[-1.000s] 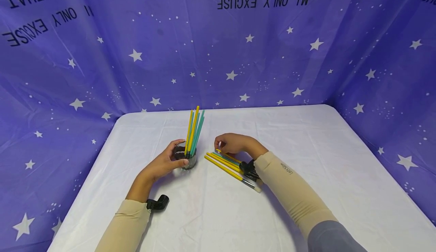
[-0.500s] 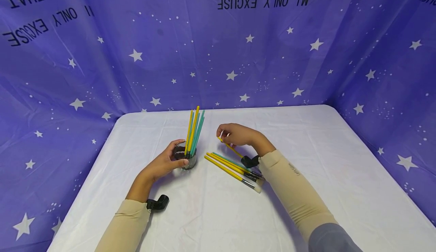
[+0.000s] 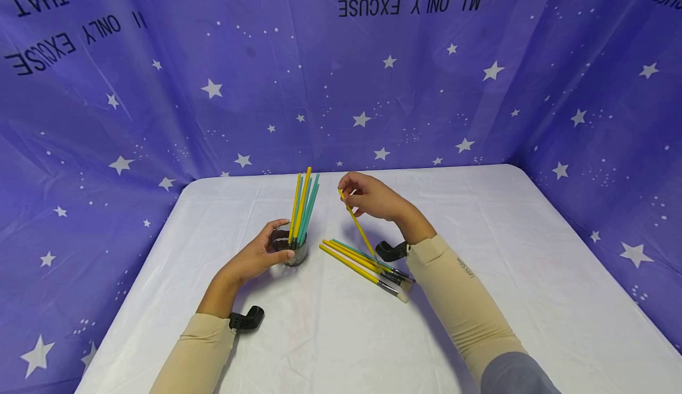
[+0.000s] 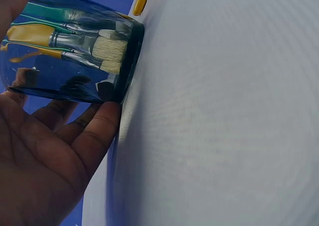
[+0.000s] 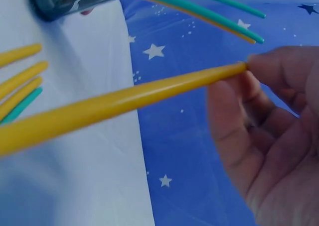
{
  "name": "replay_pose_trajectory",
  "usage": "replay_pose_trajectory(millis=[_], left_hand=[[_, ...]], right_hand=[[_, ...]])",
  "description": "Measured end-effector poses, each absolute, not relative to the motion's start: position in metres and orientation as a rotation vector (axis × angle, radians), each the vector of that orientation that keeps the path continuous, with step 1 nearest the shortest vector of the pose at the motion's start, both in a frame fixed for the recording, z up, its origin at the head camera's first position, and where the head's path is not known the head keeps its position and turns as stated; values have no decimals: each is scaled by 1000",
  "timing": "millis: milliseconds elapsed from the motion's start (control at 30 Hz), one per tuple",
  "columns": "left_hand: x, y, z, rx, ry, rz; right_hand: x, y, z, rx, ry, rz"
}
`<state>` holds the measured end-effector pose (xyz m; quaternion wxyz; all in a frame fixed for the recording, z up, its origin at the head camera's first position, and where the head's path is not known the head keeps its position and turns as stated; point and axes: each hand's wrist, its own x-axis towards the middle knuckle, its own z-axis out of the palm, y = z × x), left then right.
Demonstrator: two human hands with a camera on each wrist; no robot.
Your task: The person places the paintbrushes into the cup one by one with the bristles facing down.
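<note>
My left hand (image 3: 261, 256) grips a clear glass (image 4: 45, 79) standing on the table. Several yellow and green paintbrushes (image 3: 302, 210) lean in it, handles up; the left wrist view shows their pale bristles (image 4: 110, 49) near the glass's bottom. Between thumb and fingertips, my right hand (image 3: 373, 197) pinches the handle end of a yellow paintbrush (image 5: 119, 100). This brush slants down to the right, its lower end near the loose brushes. Below the right hand lies a pile of several yellow and green paintbrushes (image 3: 351, 261), bristles toward the right.
A white cloth covers the table (image 3: 319, 335). Behind it and along both sides hangs a purple curtain (image 3: 341, 86) with white stars. A black wrist camera (image 3: 247, 318) sits on the left wrist, another black camera (image 3: 391, 252) on the right.
My right hand has risen from the pile and moved back, lifting the handle end of the yellow paintbrush. My left hand and the glass have stayed in place.
</note>
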<state>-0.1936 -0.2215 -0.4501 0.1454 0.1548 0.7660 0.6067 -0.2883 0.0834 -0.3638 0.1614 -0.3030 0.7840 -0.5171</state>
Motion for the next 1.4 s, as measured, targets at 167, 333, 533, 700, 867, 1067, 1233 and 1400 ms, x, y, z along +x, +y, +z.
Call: replay_pose_trajectory(millis=[167, 333, 533, 700, 867, 1067, 1233, 1400], left_hand=[[-193, -222, -450, 452, 2217, 1741], [-193, -222, -449, 453, 2217, 1745], [-193, -222, -450, 447, 2221, 1744], [-193, -221, -451, 439, 2217, 1747], [-194, -222, -451, 444, 2232, 1731], [-194, -222, -451, 457, 2223, 1735], [-194, -222, -451, 447, 2213, 1742], [-195, -222, -451, 420, 2231, 1729]], right_hand=[[-285, 79, -359, -809, 2224, -1697], [-282, 74, -355, -754, 2202, -1914], [-280, 69, -352, -672, 2127, -2145], [-279, 63, -348, -607, 1962, -2387], [-275, 54, -344, -620, 1880, -2529], [-269, 41, -347, -687, 1906, -2533], [-264, 30, -355, -724, 1910, -2500], [-259, 21, -365, -734, 1961, -2421]])
